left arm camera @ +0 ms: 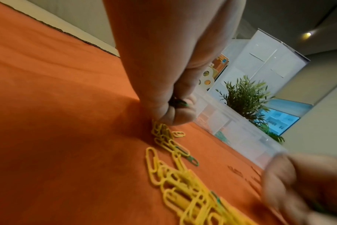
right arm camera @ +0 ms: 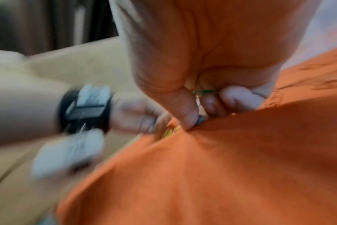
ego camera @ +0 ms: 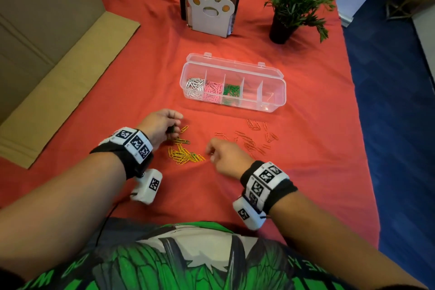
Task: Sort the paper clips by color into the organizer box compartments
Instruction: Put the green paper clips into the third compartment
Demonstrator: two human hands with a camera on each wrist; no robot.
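A: Paper clips, yellow (ego camera: 186,154), are seen nearest, heaped on the red-covered worktop (ego camera: 306,183) between the hands. What is held?

B: Green clips (right arm camera: 203,91) are pinched in the grip of the right hand (ego camera: 226,156); more green ones are clenched in the left hand (ego camera: 162,125), as is shown by the left wrist view.

A: And farther off?

B: Orange clips (ego camera: 255,136) are scattered beyond, then the organizer box (ego camera: 277,99), with white, pink and green compartments filled and two left bare.

A: The step in hand?

B: Stray greens are probably being culled from the yellows. A carry to the green compartment (ego camera: 231,90) is called for next.
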